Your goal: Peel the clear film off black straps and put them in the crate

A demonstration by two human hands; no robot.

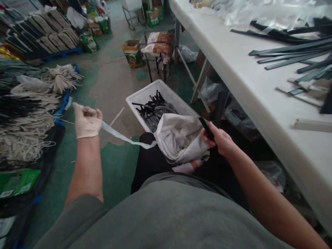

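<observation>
At the left of the frame, the pale-gloved left hand has its fingers curled; a white strip trails from it toward the white sack at centre, though blur means I cannot tell whether the fingers pinch it. Right of centre, the right hand pinches a short black strip between thumb and fingers at the sack's edge. Just above the sack, a white plastic tub holds black and grey strips.

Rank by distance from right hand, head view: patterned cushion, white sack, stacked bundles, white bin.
1. White sack, just left of the right hand
2. White bin, beyond the sack
3. Patterned cushion, past the bin
4. Stacked bundles, far upper left
</observation>
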